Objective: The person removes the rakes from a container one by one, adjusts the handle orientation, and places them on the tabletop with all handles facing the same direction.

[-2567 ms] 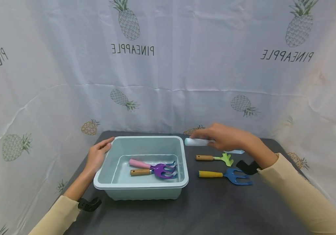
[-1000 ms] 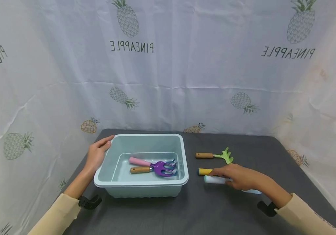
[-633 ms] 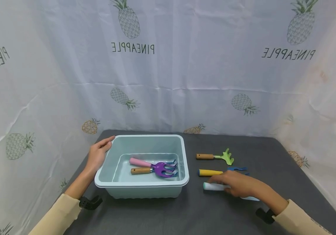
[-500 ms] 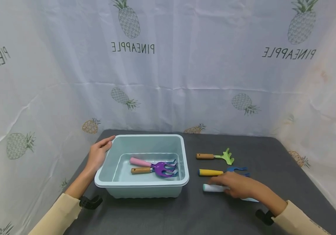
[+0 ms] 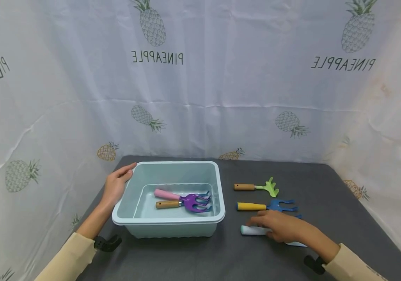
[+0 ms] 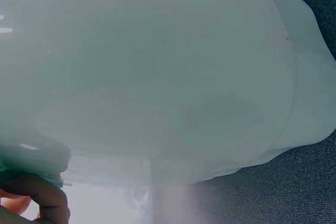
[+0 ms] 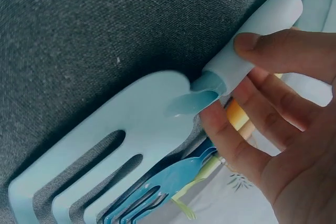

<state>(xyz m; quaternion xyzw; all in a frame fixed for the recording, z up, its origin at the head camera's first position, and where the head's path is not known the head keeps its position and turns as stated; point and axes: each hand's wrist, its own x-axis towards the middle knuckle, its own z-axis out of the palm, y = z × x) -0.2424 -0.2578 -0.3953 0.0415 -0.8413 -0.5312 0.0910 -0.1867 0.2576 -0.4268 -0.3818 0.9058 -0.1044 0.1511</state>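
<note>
Your dark grey cloth-covered table (image 5: 193, 257) carries a pale blue plastic tub (image 5: 168, 228) at left. Right of it lie a green wooden-handled rake (image 5: 256, 188), a blue yellow-handled fork (image 5: 265, 205) and a pale blue fork (image 5: 256, 231).

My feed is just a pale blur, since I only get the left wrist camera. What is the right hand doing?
Observer: The right hand pinches the pale blue fork by its handle, low on the dark table, right of the tub.
Operator: Anything inside the tub?
Observer: Two tools: a purple fork with a wooden handle and a pink-handled tool.
Operator: And the left hand?
Observer: The left hand rests against the tub's left wall, fingers along the rim.
</note>
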